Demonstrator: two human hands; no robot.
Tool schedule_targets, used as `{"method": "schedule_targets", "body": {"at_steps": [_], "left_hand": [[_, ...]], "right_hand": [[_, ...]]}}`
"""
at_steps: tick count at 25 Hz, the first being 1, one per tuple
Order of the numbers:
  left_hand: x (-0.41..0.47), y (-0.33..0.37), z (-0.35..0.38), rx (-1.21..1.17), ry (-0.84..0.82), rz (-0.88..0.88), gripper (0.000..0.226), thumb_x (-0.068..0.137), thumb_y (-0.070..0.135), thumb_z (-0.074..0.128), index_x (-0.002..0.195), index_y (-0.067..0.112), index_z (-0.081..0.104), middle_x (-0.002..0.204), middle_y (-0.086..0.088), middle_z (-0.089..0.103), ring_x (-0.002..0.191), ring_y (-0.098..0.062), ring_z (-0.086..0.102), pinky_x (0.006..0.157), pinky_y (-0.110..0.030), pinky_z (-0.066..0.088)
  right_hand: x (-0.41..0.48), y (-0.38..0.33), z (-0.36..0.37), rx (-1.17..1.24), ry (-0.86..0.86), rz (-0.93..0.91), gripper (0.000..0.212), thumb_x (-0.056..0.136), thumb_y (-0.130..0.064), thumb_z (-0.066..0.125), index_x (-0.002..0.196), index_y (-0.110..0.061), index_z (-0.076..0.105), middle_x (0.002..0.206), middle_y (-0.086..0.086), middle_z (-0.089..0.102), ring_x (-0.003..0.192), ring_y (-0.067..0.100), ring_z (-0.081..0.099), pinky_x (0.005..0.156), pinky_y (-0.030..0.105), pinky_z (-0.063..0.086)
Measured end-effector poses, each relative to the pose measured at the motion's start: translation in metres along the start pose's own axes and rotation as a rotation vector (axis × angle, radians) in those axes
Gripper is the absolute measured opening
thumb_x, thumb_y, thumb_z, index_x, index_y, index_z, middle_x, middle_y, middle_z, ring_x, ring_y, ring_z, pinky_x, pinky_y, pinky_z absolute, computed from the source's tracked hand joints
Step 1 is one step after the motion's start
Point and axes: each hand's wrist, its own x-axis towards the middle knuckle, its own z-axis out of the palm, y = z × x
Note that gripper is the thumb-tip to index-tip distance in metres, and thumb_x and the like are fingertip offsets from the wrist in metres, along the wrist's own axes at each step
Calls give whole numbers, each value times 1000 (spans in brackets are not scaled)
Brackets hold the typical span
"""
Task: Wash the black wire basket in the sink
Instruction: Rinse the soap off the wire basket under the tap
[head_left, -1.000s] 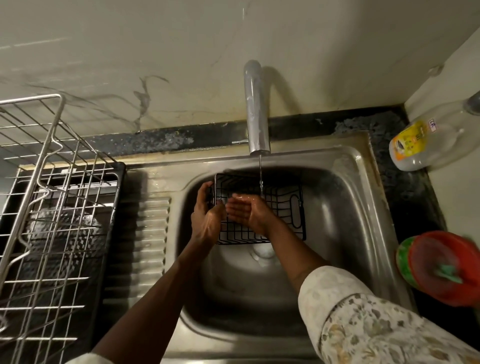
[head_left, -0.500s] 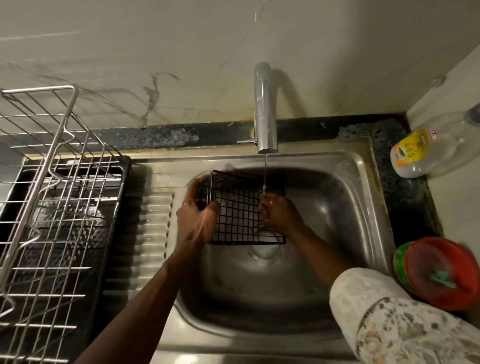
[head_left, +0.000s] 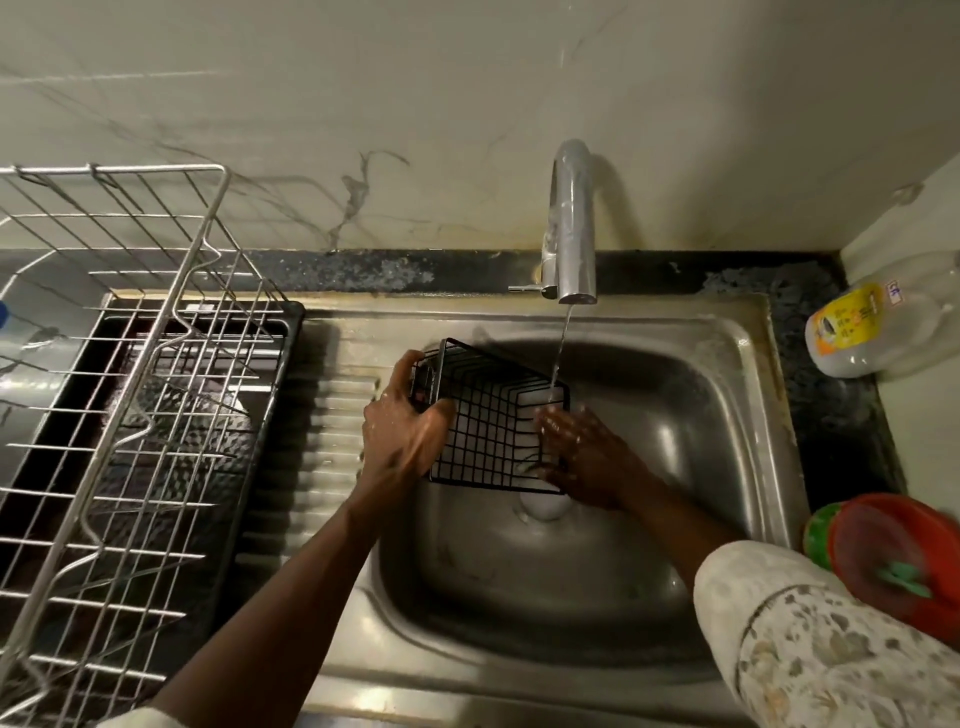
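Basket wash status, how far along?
Done: tap running, black wire basket tilted in the sink, its far corner under the stream. In hand: left hand grips its left end, right hand lies flat against its right side. Left, likely: finish rinsing, shut the tap, move it to the wire rack.

The black wire basket (head_left: 488, 431) is a small box of thin black wires that cross in little squares, and it is tipped up on its side in the bowl of the shiny metal sink (head_left: 675, 519), not lying flat. The left hand (head_left: 400, 431) grips its left end and the right hand (head_left: 587, 457) lies flat on its right side, while a thin stream of water (head_left: 560, 353) falls on its far right corner.
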Motion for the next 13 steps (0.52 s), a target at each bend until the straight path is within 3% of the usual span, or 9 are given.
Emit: {"method": "schedule_targets", "body": {"at_steps": [2,4,6,7,8,10,11,13], "left_hand": [[-2,-3,4,-15,4,18,53,82,20,58,124,52,52,70,1,66,58,-15,62,54,-29,52],[-1,-6,9,-42,28,35,54,83,20,58,126,52,53,73,1,67,57,-16,62,54,-33,57],[1,-5,12,-72,42,76,56,83,21,58,127,53,53,74,2,68,58,-13,61,52,-29,55],[2,-6,13,-78,27,111,56,84,20,59,129,53,52,76,4,68,57,-9,60,51,-23,52],[3,-8,15,-93,-4,135,57,85,19,60,131,51,51,79,5,69,58,-5,59,51,-18,48],[7,-19,22,-191,-72,128,60,83,18,58,137,44,51,95,5,71,70,-8,65,57,-19,51],[11,-26,26,-225,-91,117,61,82,22,57,139,41,50,103,4,71,79,-13,68,62,-26,56],[17,-35,35,-233,-126,79,60,82,37,57,140,45,48,106,0,72,86,-22,71,68,-47,61]], "right_hand": [[9,13,-11,-118,106,109,63,104,-50,32,159,-18,26,165,0,22,154,17,15,126,44,6],[18,2,-15,-147,136,166,54,99,-32,47,149,-10,47,157,7,42,148,26,33,125,46,16],[22,-25,-12,-71,43,85,33,88,-21,63,117,-12,73,126,9,67,128,29,55,119,39,30],[26,-37,-13,-16,-14,86,19,86,-20,66,101,-17,78,108,5,73,114,25,63,108,31,40],[30,-47,-18,95,-60,171,12,87,-23,68,89,-19,78,93,1,75,100,21,68,90,25,46],[44,-51,-26,434,-36,486,26,84,-39,68,75,-15,75,72,2,73,77,21,72,67,28,52],[53,-49,-27,618,-30,632,32,80,-41,68,70,-11,71,67,5,71,72,25,71,65,33,54],[65,-43,-34,680,-74,710,32,77,-37,66,62,-9,60,66,7,64,67,27,64,58,31,50]]}}
